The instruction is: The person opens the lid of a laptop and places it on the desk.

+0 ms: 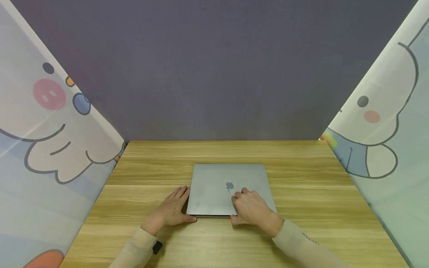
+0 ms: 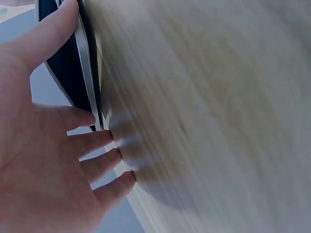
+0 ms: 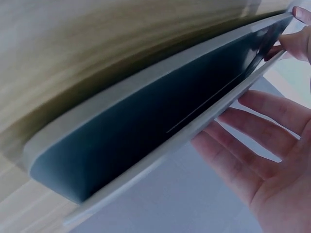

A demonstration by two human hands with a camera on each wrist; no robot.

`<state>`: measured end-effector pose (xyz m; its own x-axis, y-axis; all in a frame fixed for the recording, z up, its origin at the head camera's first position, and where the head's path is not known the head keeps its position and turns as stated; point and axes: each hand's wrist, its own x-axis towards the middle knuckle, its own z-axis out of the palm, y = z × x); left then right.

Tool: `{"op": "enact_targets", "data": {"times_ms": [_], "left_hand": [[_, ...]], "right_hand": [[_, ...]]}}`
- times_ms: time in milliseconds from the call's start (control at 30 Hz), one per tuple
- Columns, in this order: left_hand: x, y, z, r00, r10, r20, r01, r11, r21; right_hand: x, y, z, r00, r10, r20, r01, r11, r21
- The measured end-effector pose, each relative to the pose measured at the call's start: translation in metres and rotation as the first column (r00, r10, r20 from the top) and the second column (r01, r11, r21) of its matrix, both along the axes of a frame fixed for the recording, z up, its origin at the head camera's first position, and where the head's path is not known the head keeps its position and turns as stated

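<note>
A silver laptop (image 1: 211, 190) lies on the wooden table, its lid raised slightly; the right wrist view shows a narrow gap with the dark screen (image 3: 146, 116) inside. My left hand (image 1: 172, 210) rests at the laptop's front left corner, fingers spread and fairly straight along the left side, thumb by the front edge. At the front, right of the middle, my right hand (image 1: 253, 210) holds the lid's edge, fingers bent over the lid's top and thumb at the front edge. In the right wrist view, those fingers (image 3: 262, 121) press the outside of the lid.
The wooden table (image 1: 151, 160) extends around the laptop on all sides. Behind it rises a plain dark grey panel (image 1: 214, 74). Cloth walls with cartoon animals stand on the left (image 1: 20, 178) and right (image 1: 385, 208). A dark band (image 1: 157, 247) sits at the left wrist.
</note>
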<state>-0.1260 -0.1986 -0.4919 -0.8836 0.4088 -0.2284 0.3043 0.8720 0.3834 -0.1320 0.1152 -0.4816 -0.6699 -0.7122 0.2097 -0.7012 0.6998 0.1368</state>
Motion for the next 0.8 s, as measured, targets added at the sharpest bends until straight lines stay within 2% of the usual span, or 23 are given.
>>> {"op": "enact_targets", "data": {"times_ms": [400, 700, 800], "left_hand": [[-0.002, -0.005, -0.002, 1.000, -0.027, 0.007, 0.027, 0.999, 0.025], [-0.002, -0.005, -0.001, 1.000, -0.023, 0.013, 0.023, 0.999, 0.028], [-0.002, -0.004, 0.000, 1.000, -0.019, 0.009, 0.018, 1.000, 0.023]], "right_hand": [[-0.004, 0.001, 0.009, 0.999, 0.003, 0.047, -0.002, 1.000, -0.027], [-0.007, 0.004, 0.018, 0.994, 0.001, 0.112, 0.007, 0.998, -0.064], [-0.007, 0.004, 0.020, 0.994, 0.001, 0.106, 0.007, 0.997, -0.072]]}}
